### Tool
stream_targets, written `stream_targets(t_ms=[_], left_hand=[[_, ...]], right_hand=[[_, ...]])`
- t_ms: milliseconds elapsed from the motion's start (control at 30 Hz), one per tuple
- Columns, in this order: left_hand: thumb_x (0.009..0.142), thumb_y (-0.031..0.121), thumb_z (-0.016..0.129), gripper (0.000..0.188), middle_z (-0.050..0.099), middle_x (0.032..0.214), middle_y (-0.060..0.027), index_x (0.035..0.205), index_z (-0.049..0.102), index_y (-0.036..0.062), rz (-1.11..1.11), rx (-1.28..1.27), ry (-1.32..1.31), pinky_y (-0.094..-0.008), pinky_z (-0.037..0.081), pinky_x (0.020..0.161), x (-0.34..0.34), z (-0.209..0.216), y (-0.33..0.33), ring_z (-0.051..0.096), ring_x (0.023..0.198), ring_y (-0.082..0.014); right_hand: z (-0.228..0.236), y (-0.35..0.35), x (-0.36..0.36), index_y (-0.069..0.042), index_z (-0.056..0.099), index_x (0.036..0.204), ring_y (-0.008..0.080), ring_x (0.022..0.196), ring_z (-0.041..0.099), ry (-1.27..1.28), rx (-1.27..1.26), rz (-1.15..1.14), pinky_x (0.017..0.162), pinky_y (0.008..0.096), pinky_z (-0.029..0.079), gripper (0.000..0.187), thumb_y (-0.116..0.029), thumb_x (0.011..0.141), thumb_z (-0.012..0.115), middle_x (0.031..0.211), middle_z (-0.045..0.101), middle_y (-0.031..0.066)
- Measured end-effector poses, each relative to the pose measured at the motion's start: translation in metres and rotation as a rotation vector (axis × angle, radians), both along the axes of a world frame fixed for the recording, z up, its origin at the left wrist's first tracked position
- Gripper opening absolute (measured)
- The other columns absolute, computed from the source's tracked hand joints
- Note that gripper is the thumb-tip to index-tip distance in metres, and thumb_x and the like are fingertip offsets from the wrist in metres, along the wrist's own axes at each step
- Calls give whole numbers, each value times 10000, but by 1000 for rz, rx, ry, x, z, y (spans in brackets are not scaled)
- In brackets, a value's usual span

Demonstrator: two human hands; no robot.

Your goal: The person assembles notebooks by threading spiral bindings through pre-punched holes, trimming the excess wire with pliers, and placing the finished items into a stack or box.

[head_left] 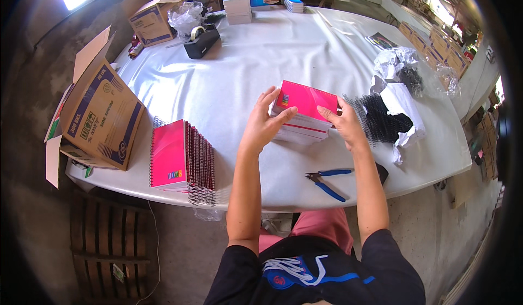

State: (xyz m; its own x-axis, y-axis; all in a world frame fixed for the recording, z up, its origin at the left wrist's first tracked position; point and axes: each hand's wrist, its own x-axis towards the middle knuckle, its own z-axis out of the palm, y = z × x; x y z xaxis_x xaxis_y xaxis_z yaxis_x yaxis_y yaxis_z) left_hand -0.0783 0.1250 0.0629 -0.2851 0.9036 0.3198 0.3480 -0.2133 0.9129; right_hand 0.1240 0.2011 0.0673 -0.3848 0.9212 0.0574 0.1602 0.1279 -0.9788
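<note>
Left hand (263,124) and right hand (344,123) both grasp small stack of unbound pink-covered notebook blocks (303,113), one hand per side, at table (305,49) centre. Step in hand looks like squaring stack edges; next move likely calls for even pressure so sheets stay aligned. Right of stack: one heap of black wire coils (381,118) on white paper. Near edge: one pair of blue-handled pliers (327,180). Left: one stack of bound pink notebooks (180,158), two open cardboard boxes (101,114), one tape dispenser (200,40)
</note>
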Motion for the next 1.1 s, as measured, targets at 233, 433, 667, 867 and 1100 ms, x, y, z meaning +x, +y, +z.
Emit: stream_targets(t_ms=[233, 433, 667, 867, 1100], left_hand=[[808, 149, 637, 475, 419, 1395, -198, 1267, 553, 64, -125, -59, -79, -413, 140, 1122, -2, 26, -7, 212, 1385, -338], [818, 25, 560, 393, 454, 1368, -181, 1209, 598, 31, -246, 59, -140, -375, 251, 1092, -2, 32, -9, 377, 1307, -272], [840, -16, 616, 534, 558, 1222, -210, 1341, 430, 0, -177, 113, -442, -284, 491, 858, 12, 30, -15, 600, 1017, -191], [786, -33, 686, 476, 660, 1000, -173, 1236, 531, -27, -178, 87, -377, -269, 508, 794, 13, 37, -24, 629, 898, -157], [793, 58, 715, 306, 690, 876, -114, 1070, 633, -44, -136, 129, -340, -269, 535, 703, 14, 35, -29, 650, 762, -138]], right_hand=[[-10, 1, 2, 27, 528, 1171, 163, 921, 604, 222, 13, -88, 829, 279, 487, 559, -195, 733, 796, 1021, 622, 110], [-7, -13, -4, 9, 498, 1154, 162, 831, 566, 11, 360, -421, 743, 312, 493, 666, -205, 634, 857, 1047, 575, 121], [-5, -15, -9, -3, 465, 1112, 159, 760, 526, -51, 425, -418, 671, 336, 471, 700, -218, 588, 876, 1039, 543, 99], [3, -14, -4, -27, 455, 1076, 162, 885, 596, 578, 185, -99, 808, 336, 516, 497, -37, 702, 784, 982, 589, 82], [11, -15, 17, -5, 503, 1180, 174, 980, 614, 831, -193, 164, 888, 316, 501, 457, 47, 767, 692, 1103, 623, 124]])
